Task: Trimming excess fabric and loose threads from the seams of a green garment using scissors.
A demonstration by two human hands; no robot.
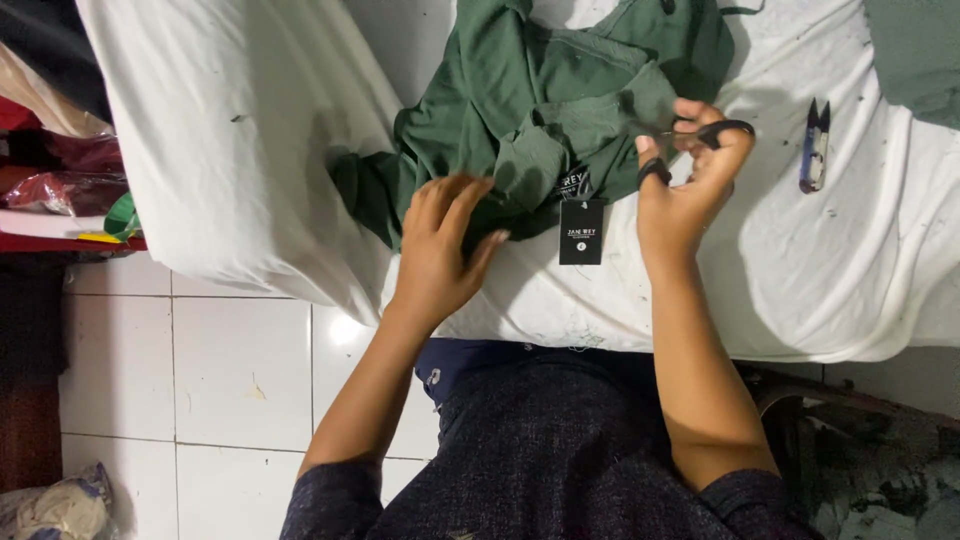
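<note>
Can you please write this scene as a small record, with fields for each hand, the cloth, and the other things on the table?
left hand: flat on the green garment, fingers spread
right hand: fingers through the black handles of small scissors, held at the garment's edge
green garment: crumpled on the white cloth
black tag: hangs from the garment, lying on the white cloth
thread snips: lying apart, to the right of the right hand
white cloth: covers the table
floor: white tiles
</note>
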